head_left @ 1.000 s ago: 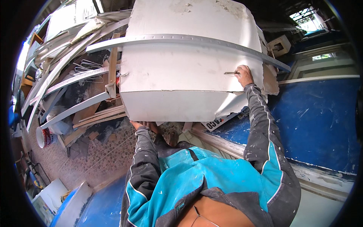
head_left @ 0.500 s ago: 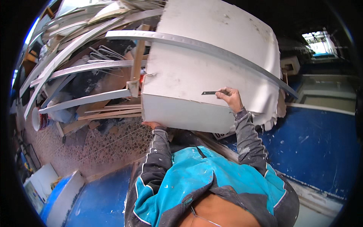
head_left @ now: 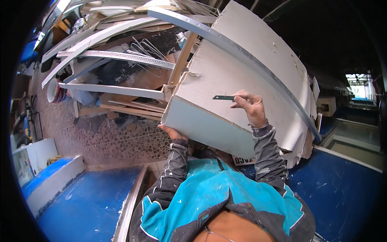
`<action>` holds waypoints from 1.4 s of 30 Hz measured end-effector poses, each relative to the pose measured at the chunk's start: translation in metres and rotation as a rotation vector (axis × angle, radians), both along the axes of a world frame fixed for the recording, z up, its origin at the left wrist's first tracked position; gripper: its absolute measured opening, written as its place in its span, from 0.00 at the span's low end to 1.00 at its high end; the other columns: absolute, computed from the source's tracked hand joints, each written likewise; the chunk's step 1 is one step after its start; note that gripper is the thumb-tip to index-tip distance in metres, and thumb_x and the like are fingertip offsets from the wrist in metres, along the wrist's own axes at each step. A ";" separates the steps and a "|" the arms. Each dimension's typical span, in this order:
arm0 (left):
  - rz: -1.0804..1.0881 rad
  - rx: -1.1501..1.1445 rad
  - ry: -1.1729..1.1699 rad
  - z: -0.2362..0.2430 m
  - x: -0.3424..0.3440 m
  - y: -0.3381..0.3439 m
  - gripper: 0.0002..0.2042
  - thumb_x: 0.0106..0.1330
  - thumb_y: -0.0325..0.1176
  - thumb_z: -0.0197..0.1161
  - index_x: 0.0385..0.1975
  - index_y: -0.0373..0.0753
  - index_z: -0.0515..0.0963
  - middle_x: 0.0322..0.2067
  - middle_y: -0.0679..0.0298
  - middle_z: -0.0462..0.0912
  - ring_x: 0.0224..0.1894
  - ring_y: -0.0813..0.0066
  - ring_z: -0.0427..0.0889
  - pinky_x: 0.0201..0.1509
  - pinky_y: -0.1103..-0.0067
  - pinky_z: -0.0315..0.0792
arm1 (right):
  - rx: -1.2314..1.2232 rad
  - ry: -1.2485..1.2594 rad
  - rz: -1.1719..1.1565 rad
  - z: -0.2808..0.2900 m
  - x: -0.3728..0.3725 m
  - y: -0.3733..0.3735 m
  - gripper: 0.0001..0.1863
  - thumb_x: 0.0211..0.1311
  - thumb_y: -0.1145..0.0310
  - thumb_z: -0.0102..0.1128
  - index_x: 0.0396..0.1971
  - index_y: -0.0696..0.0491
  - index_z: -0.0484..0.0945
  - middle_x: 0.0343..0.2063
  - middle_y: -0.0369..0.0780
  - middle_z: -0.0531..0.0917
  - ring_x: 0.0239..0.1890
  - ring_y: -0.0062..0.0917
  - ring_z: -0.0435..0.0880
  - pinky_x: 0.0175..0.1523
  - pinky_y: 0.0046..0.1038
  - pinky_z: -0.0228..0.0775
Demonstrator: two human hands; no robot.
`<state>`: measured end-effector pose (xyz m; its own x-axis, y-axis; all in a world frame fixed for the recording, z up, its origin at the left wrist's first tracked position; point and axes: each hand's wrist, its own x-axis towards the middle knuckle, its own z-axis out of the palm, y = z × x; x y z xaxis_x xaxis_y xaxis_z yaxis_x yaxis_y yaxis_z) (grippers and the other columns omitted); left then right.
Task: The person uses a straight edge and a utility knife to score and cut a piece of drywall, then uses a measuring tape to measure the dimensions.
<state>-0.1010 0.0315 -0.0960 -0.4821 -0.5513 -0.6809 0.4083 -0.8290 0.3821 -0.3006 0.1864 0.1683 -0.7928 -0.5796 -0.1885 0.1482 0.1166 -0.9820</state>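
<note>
A large white plasterboard sheet [head_left: 225, 86] lies in front of me, with a pale bluish strip [head_left: 209, 123] angled down along its near side. My left hand [head_left: 174, 132] grips this strip at its lower left corner; some fingers are hidden behind it. Between the thumb and fingers of my right hand [head_left: 250, 107] is a thin dark cutter blade [head_left: 223, 97], pointing left above the board, close to the fold. Diagonally across the sheet rests a long grey metal profile [head_left: 258, 62].
Left of the board are white trim strips [head_left: 111, 89], wooden slats [head_left: 131, 109], looped wire [head_left: 145, 48] and a white bucket [head_left: 55, 90] on pebble-patterned flooring [head_left: 121, 139]. Blue panels [head_left: 86, 197] stand at lower left, with another blue surface [head_left: 334, 181] at right.
The board now appears more slanted in view, and its near strip shows more face. Both hands keep their holds; the blade stays over the board, now nearer the fold's middle.
</note>
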 end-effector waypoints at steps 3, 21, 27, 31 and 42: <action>-0.040 -0.005 0.019 0.006 -0.002 0.001 0.51 0.59 0.83 0.35 0.65 0.42 0.68 0.61 0.60 0.73 0.61 0.61 0.72 0.66 0.64 0.68 | 0.049 0.184 0.039 -0.005 0.003 -0.030 0.07 0.63 0.72 0.69 0.39 0.58 0.87 0.32 0.37 0.86 0.37 0.21 0.83 0.42 0.24 0.80; -0.015 -0.017 -0.037 0.041 -0.001 -0.005 0.50 0.62 0.82 0.30 0.68 0.41 0.64 0.65 0.59 0.69 0.64 0.60 0.69 0.70 0.65 0.65 | 0.322 0.224 0.006 -0.017 0.024 -0.068 0.16 0.62 0.69 0.71 0.49 0.58 0.84 0.33 0.38 0.87 0.32 0.17 0.82 0.40 0.20 0.76; -0.023 0.009 0.005 0.021 0.004 -0.004 0.50 0.62 0.82 0.30 0.67 0.41 0.65 0.64 0.59 0.70 0.64 0.61 0.69 0.70 0.65 0.64 | 0.351 0.243 0.079 -0.001 0.029 -0.064 0.18 0.60 0.70 0.72 0.51 0.54 0.84 0.33 0.37 0.86 0.35 0.18 0.83 0.40 0.23 0.76; 0.000 -0.006 0.011 0.016 0.006 -0.003 0.51 0.61 0.82 0.31 0.67 0.41 0.65 0.64 0.59 0.69 0.64 0.61 0.70 0.70 0.65 0.65 | 0.451 0.565 0.160 -0.002 0.028 -0.063 0.13 0.58 0.72 0.71 0.43 0.55 0.86 0.33 0.40 0.86 0.35 0.24 0.86 0.40 0.23 0.77; 0.063 0.030 -0.030 0.030 0.005 -0.003 0.46 0.65 0.78 0.34 0.61 0.40 0.71 0.56 0.61 0.77 0.54 0.66 0.75 0.61 0.72 0.71 | 0.595 0.983 0.216 -0.007 0.022 -0.070 0.08 0.57 0.68 0.71 0.33 0.56 0.87 0.30 0.42 0.83 0.38 0.35 0.81 0.46 0.35 0.74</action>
